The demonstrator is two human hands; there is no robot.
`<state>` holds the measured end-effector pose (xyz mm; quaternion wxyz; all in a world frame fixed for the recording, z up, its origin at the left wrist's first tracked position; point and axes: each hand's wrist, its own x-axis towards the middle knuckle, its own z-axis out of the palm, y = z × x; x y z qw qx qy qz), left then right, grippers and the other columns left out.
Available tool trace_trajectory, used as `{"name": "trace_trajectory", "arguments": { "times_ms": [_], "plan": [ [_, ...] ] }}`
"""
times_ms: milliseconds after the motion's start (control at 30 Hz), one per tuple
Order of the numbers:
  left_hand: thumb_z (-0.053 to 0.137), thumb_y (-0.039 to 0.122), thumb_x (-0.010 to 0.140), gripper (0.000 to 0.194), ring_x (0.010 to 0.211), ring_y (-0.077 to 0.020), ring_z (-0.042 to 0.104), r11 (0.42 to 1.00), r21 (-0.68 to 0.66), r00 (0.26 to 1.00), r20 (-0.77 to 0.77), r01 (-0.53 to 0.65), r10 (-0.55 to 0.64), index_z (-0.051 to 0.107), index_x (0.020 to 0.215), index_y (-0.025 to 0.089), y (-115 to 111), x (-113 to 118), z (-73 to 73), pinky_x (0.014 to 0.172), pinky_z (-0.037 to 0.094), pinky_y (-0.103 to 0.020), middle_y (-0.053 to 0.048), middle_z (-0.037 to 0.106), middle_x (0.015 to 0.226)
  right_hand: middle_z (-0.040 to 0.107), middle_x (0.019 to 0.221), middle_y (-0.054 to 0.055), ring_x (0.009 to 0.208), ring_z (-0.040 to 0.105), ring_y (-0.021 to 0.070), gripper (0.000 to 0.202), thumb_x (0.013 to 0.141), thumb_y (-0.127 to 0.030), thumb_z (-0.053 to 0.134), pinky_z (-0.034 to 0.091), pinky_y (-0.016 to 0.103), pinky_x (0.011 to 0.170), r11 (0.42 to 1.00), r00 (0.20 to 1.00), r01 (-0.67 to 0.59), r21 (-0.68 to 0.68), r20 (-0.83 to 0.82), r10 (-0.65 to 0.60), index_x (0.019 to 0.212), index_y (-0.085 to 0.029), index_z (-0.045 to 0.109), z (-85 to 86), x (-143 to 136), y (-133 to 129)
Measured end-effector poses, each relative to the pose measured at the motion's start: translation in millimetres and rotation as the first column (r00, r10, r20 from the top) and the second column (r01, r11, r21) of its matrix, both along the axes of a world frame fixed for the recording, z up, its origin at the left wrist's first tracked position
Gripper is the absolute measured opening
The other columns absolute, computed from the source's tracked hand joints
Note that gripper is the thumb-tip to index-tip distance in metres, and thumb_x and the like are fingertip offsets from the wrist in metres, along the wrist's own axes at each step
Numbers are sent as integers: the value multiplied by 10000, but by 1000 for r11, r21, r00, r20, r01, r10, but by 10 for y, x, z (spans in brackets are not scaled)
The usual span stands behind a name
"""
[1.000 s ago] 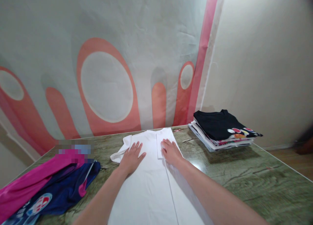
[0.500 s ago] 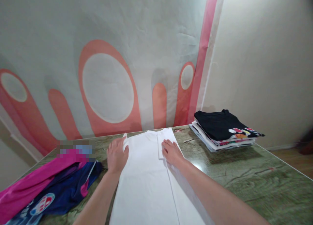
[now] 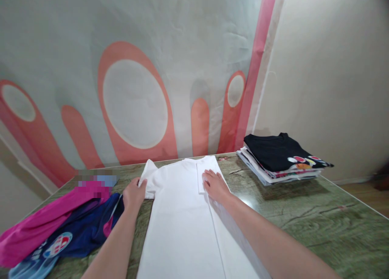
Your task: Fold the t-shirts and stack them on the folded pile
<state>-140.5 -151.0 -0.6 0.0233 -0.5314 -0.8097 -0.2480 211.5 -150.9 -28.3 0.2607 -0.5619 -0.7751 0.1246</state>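
A white T-shirt (image 3: 182, 222) lies spread on the table in front of me, its collar toward the wall. Its right side is folded inward, with that sleeve lying flat on the body. My left hand (image 3: 133, 194) is closed on the edge of the left sleeve, which sticks out to the side. On the folded right sleeve my right hand (image 3: 215, 186) rests flat, fingers slightly spread. The shirt's lower end runs out of the frame.
At the back right stands a stack of folded clothes (image 3: 282, 153), a black T-shirt on top. Loose pink and navy clothes (image 3: 75, 226) lie heaped at left. The wood-patterned table (image 3: 319, 214) meets a wall (image 3: 194, 60) with orange shapes behind.
My left hand has moved left and gripped the left sleeve, which now extends outward from the shirt. My right hand stays on the folded sleeve.
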Motion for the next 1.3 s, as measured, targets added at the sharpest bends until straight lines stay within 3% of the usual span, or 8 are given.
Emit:
{"name": "trace_trajectory", "arguments": {
  "times_ms": [200,400,567,700,800,967,1133,1300],
  "plan": [
    [371,356,928,377,980,-290,645,1000,-10,1000,-2,-4,4,610,1122,138,9,-25,10,805,459,-327,-151,696,1061,469,1450,58,1381,340,219,389,906,-216,438,198,430,1131,1000,1000,-1,24,-1,1,1271,-239,571,1,1,-13],
    [419,478,894,434,953,-318,652,999,-37,1000,-26,8,-9,621,1077,140,-7,-24,18,801,475,-350,-156,702,1009,482,1439,64,1374,352,229,388,900,-215,444,197,437,1128,1000,1000,1,30,-13,-1,1264,-229,580,-22,0,3],
    [390,430,907,428,988,-314,643,1000,9,1000,-27,-8,8,629,1086,123,-1,-55,6,853,467,-358,-168,698,1028,475,1446,52,1381,338,214,399,902,-216,436,191,424,1129,1000,1000,-3,12,-11,4,1277,-240,569,-1,5,-6],
    [401,411,897,412,975,-308,647,997,64,998,61,-32,28,655,1042,121,26,-83,-15,842,472,-351,-161,704,1004,479,1442,63,1376,347,228,397,901,-211,430,206,441,1123,999,1000,-4,32,-11,5,1270,-229,576,-1,4,-9],
    [462,407,866,371,906,-285,662,990,130,974,225,-47,16,669,1003,131,35,-73,-35,771,497,-331,-122,719,935,484,1437,65,1374,352,230,398,904,-220,436,201,441,1128,999,1000,-4,34,-17,5,1277,-231,573,-17,6,-2],
    [587,336,788,345,689,-224,672,977,203,771,631,-56,-87,661,1040,111,37,-11,-56,608,520,-293,-68,726,791,469,1451,57,1382,337,220,395,909,-233,437,176,432,1137,1000,1000,1,17,-11,-1,1282,-234,568,-32,15,4],
    [608,222,762,381,611,-189,664,951,274,516,841,-144,-164,630,1121,99,84,-27,-55,586,534,-278,-33,705,697,480,1442,64,1382,336,203,403,895,-204,439,171,418,1144,1000,1000,12,9,-28,-11,1275,-213,574,-38,-60,76],
    [626,165,757,329,601,-183,669,927,308,460,869,-216,-182,635,1084,124,89,-89,-41,592,545,-271,-22,700,687,425,1484,65,1412,283,224,429,878,-221,461,150,469,1146,997,1000,-25,-69,-19,24,1296,-214,560,-17,-145,209]
  ]
}}
